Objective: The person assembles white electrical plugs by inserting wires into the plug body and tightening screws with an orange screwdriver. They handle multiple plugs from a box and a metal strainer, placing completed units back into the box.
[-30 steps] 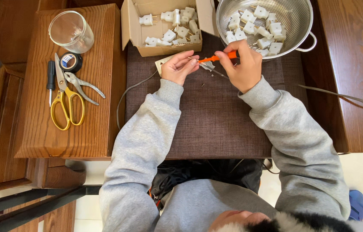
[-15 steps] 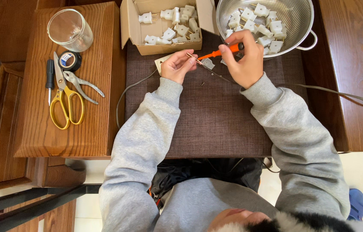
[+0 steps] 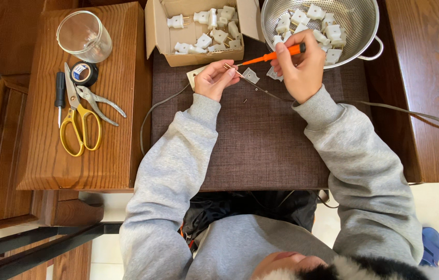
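Plug prongs are sitting pinched in the left hand over the brown mat, below the open cardboard box of white plugs; the right hand is gripping an orange screwdriver beside the steel colander.

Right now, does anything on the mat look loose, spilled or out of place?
Mostly tidy. One tiny dark bit, likely a screw, lies loose on the mat below the left hand. A white plug cover lies beside the right hand.
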